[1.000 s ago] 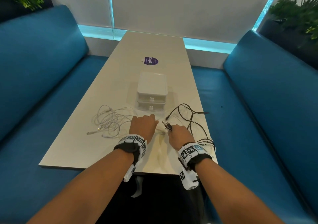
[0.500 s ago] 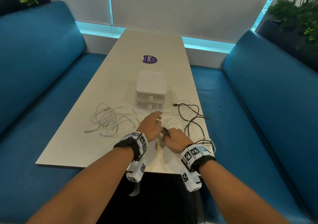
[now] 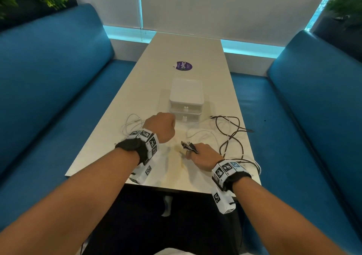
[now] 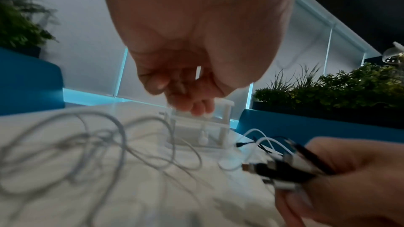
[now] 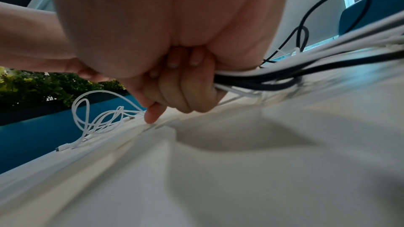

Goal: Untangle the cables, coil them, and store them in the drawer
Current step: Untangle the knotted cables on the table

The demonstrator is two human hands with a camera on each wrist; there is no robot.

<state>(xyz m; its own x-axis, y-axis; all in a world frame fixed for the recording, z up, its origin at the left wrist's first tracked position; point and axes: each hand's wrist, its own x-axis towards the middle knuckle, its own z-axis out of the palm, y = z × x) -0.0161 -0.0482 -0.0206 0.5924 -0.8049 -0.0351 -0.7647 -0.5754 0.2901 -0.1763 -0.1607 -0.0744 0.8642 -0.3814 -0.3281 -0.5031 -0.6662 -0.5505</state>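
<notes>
My right hand (image 3: 203, 155) grips a bundle of black and white cable ends (image 3: 188, 146) just above the table; in the right wrist view its fingers (image 5: 186, 89) wrap the bundle (image 5: 284, 77) while the index tip touches the tabletop. The black cable (image 3: 234, 131) trails in loops to the right. My left hand (image 3: 162, 126) hovers before the white two-drawer unit (image 3: 186, 96), fingers (image 4: 188, 104) curled with nothing seen in them. Both drawers are closed. A white cable tangle (image 3: 131, 124) lies left, partly hidden by that hand.
The long pale table (image 3: 166, 176) runs between two blue sofas (image 3: 49, 78) (image 3: 313, 98). A purple sticker (image 3: 184, 66) sits beyond the drawer unit. Cable loops hang over the right table edge near my right wrist. Plants stand behind both sofas.
My left hand has left the cable ends and moved forward to the front of the drawer unit, fingers now curled. My right hand stays put, still holding the bundle.
</notes>
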